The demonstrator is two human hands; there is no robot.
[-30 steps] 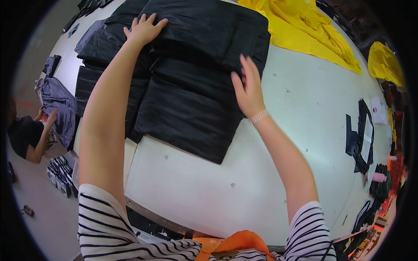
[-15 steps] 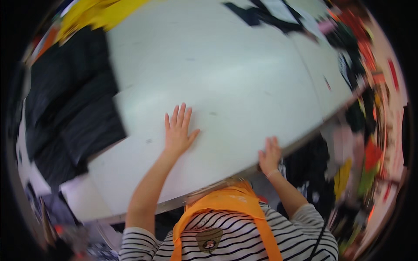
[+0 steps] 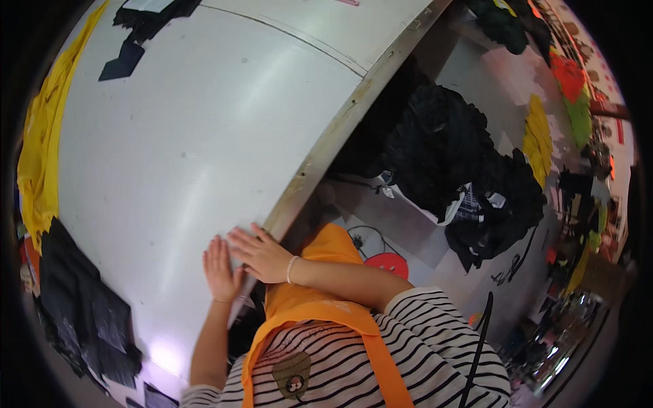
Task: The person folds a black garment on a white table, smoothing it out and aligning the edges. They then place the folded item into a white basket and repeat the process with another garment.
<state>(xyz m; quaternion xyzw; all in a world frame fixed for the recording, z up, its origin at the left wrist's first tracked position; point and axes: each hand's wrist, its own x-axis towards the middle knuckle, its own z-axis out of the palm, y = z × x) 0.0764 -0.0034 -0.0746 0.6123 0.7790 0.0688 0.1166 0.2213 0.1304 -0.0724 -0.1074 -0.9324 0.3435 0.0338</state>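
Left hand [image 3: 220, 274], right hand [image 3: 262, 256]: bare, outstretched, empty

Close together over smooth, broad white tabletop [image 3: 170, 102], beside straight, worn tan rim [image 3: 317, 163]; mutual contact: cannot tell. Well apart, at far left: folded glossy black fabric stack [image 3: 88, 313]. Possible risks: snagging of pale beaded bracelet [image 3: 291, 269], from dragging wrist over rim; slumping of stack, if bumped.

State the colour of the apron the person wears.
The apron is orange; the head view shows it best.

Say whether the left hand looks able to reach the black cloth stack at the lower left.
Probably yes, perhaps with a stretch: the left hand holds nothing visible, and nothing seems to stand between it and the black cloth stack.
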